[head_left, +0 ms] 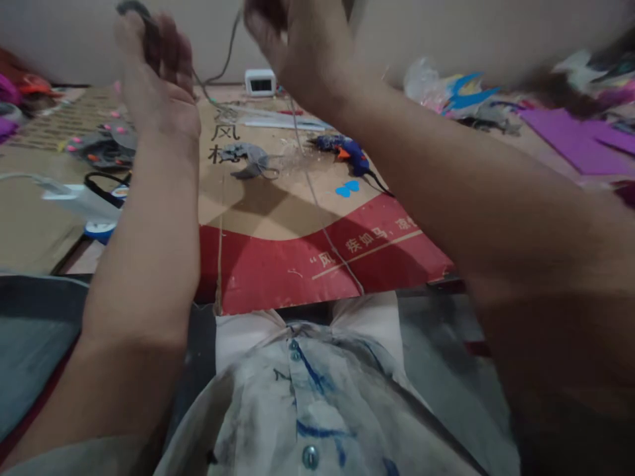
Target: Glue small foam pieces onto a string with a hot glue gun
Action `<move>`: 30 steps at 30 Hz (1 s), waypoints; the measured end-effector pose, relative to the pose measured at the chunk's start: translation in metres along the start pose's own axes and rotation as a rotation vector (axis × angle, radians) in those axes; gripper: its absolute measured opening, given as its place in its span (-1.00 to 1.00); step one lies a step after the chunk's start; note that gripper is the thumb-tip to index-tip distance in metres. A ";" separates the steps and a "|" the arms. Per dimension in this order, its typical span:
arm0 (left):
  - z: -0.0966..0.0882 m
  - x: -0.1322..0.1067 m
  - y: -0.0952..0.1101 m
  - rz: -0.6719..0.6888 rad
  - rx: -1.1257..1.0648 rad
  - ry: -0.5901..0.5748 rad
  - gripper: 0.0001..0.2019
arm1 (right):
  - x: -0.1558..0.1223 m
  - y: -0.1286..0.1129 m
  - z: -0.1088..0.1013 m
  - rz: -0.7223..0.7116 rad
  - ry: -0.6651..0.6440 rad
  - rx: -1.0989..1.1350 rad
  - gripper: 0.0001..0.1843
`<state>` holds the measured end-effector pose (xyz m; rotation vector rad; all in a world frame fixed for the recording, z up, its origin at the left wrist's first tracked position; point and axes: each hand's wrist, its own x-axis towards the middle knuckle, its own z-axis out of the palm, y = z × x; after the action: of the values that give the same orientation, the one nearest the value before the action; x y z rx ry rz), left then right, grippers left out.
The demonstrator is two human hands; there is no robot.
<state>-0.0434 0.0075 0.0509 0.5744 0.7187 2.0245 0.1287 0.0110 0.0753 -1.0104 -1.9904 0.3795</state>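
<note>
Both my hands are raised high over a flattened cardboard sheet (278,211). My left hand (156,79) is closed around a dark grey piece whose end sticks out above my fingers. My right hand (297,49) is closed near the top edge, its fingers partly cut off; what it holds is hidden. A thin grey wire (225,59) hangs between the two hands. On the cardboard below lie a grey felt scrap (248,160), a blue glue gun (347,151) and a small blue butterfly cutout (347,189).
A white digital clock (260,82) stands at the back. Black-handled scissors (102,185) and a white power strip (74,198) lie at the left. Purple foam sheets (575,139) and coloured craft scraps (461,96) fill the right. My shirt front (297,396) is below.
</note>
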 end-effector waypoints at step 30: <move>0.007 -0.044 -0.038 -0.271 0.640 -0.517 -0.92 | -0.080 0.049 -0.026 0.066 0.002 -0.281 -0.76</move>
<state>0.0060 -0.0117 0.0250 1.2378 1.0493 1.2880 0.2003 -0.0225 0.0177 -1.2517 -2.0501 0.1344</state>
